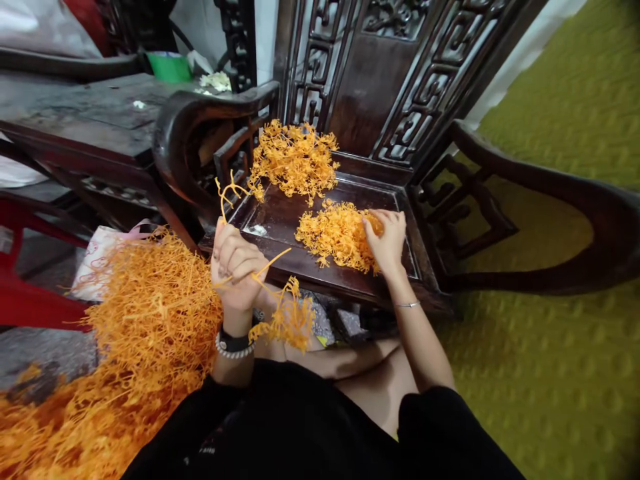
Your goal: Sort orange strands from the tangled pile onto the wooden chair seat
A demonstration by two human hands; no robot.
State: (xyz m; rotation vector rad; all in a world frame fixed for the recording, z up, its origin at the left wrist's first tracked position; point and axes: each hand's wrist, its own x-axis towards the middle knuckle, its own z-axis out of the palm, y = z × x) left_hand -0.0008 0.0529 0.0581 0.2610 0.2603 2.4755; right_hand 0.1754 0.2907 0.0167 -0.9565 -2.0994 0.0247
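Your left hand (235, 267) is closed around an orange sprue (260, 277) whose branches trail toward your lap and could snag and snap. Your right hand (386, 239), fingers curled, presses the near pile (335, 235) on the chair seat (280, 217); pieces could slide off its front edge.

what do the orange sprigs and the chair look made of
Orange sprigs: probably moulded plastic, going by the thin branching stems, uniform bright colour and stiff springy tangle; the left hand grips one stem, and the right hand rests on the pile. Chair: dark hardwood with a glossy varnish, judging by the carved fretwork back and the sheen on its curved arms.
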